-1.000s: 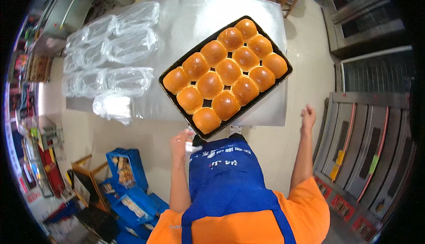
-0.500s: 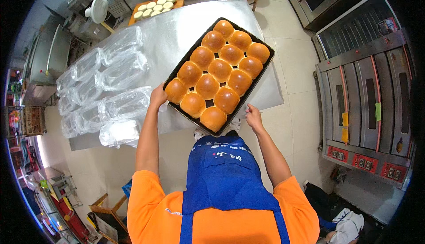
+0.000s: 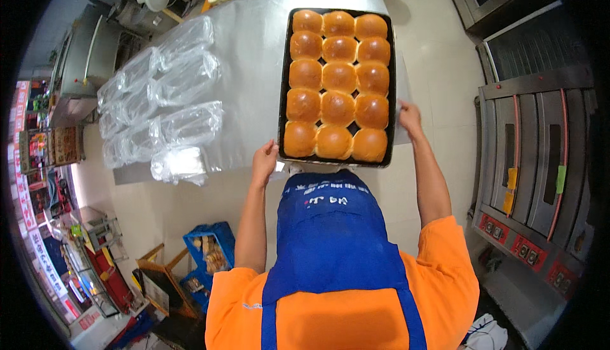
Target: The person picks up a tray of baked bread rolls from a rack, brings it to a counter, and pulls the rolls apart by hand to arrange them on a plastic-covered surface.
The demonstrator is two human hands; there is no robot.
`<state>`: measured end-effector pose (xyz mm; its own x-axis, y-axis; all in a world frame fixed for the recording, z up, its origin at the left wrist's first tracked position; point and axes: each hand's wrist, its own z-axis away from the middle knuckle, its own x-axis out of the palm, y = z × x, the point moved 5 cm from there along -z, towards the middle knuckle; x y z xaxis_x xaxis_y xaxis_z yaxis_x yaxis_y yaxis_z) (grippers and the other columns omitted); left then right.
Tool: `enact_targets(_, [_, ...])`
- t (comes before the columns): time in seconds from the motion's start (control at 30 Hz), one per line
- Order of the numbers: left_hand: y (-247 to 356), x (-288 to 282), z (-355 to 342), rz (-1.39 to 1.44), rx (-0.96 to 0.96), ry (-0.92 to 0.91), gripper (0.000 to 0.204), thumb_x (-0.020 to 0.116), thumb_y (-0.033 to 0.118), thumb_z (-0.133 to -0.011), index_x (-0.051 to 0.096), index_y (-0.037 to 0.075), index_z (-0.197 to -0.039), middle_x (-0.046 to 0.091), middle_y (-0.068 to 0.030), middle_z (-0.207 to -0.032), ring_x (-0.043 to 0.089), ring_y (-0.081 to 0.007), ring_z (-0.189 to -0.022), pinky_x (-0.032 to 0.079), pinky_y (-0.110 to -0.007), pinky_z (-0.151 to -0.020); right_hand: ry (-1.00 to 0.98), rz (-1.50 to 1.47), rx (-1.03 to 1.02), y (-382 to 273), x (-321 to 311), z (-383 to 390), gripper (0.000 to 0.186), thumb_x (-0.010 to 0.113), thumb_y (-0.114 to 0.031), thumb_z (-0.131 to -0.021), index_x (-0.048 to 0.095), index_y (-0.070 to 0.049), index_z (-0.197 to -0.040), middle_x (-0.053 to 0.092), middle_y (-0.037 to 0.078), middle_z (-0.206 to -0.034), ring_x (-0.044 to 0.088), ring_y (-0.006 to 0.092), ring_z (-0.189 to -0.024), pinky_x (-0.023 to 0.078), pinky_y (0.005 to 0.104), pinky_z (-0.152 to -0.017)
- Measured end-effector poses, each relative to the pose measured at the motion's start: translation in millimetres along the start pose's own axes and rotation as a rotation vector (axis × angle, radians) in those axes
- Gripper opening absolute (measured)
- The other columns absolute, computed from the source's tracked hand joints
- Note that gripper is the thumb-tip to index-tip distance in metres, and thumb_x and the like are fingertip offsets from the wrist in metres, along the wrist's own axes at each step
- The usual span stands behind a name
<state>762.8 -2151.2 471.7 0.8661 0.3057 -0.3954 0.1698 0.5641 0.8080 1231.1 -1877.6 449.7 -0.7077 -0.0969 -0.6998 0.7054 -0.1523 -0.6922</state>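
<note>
A black baking tray [image 3: 391, 64] full of round golden-brown buns [image 3: 338, 77] in close rows lies level in front of me, its long sides pointing away. My left hand [image 3: 265, 159] is closed at the tray's near left corner, with a small white scrap [image 3: 279, 167] beside its fingers. On the far side of the tray, my right hand [image 3: 410, 120] has curled fingers at the right rim. Its fingertips are small and partly hidden there. Under the tray and to its left spreads a metal table [image 3: 251, 64].
Clear plastic bags [image 3: 171, 89] lie in rows on the table's left. Pale round pieces sit on a wooden board [image 3: 206, 6] at the back. Steel ovens [image 3: 540, 159] stand on the right. A blue crate [image 3: 222, 229] with packaged goods is at the lower left.
The tray has turned counterclockwise from a slant to nearly straight ahead of me. My right hand has gone from near its close corner up to its right side; my left hand is at its near left corner.
</note>
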Motion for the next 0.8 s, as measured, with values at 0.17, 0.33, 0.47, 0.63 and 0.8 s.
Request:
enact_targets(0.17, [16, -6, 76, 0.293, -0.126, 0.307, 0.036, 0.057, 0.03, -0.108, 0.068, -0.001, -0.122, 0.072, -0.0107, -0.113, 0.068, -0.0186, -0.105, 0.051, -0.034, -0.098, 0.252, -0.337, 0.235, 3, -77, 23, 0.032, 0.065, -0.031, -0.099, 0.074, 0.0, -0.101, 0.067, 0.008, -0.078, 0.065, 0.016, -0.079, 0.054, 0.0323, -0.076])
enact_targets(0.33, [49, 25, 133, 1.009, -0.09, 0.009, 0.045, 0.053, 0.019, -0.104, 0.049, 0.0, -0.144, 0.061, -0.0139, -0.134, 0.059, -0.0226, -0.124, 0.048, -0.037, -0.106, -0.204, -0.622, -0.098, -71, -32, 141, 0.038, 0.07, -0.01, -0.094, 0.056, -0.008, -0.13, 0.061, 0.008, -0.115, 0.062, 0.0132, -0.083, 0.056, 0.0311, -0.077])
enact_targets(0.47, [56, 41, 147, 1.048, -0.187, -0.074, 0.047, 0.055, 0.004, -0.098, 0.044, -0.003, -0.144, 0.06, -0.0178, -0.133, 0.061, -0.0248, -0.12, 0.051, -0.038, -0.105, -0.885, -0.512, -0.488, -173, 51, 243, 0.087, 0.081, -0.014, -0.087, 0.034, -0.014, -0.161, 0.048, 0.018, -0.153, 0.067, 0.0256, -0.11, 0.059, 0.0359, -0.087])
enact_targets(0.63, [37, 31, 162, 0.997, -0.339, -0.101, 0.035, 0.064, 0.004, -0.098, 0.055, -0.001, -0.131, 0.063, -0.0165, -0.127, 0.065, -0.0262, -0.114, 0.057, -0.042, -0.098, -0.685, -0.181, -0.881, -234, 98, 277, 0.023, 0.07, -0.013, -0.092, 0.072, -0.008, -0.114, 0.072, 0.013, -0.104, 0.07, 0.0371, -0.092, 0.057, 0.0446, -0.078])
enact_targets(0.8, [-8, 4, 181, 0.938, -0.409, -0.011, 0.031, 0.061, 0.022, -0.104, 0.06, 0.002, -0.128, 0.067, -0.0153, -0.124, 0.067, -0.0276, -0.113, 0.059, -0.042, -0.091, -0.536, -0.143, -0.575, -177, 84, 249, 0.016, 0.072, -0.021, -0.092, 0.072, -0.008, -0.101, 0.072, 0.016, -0.089, 0.071, 0.0373, -0.083, 0.056, 0.0459, -0.074])
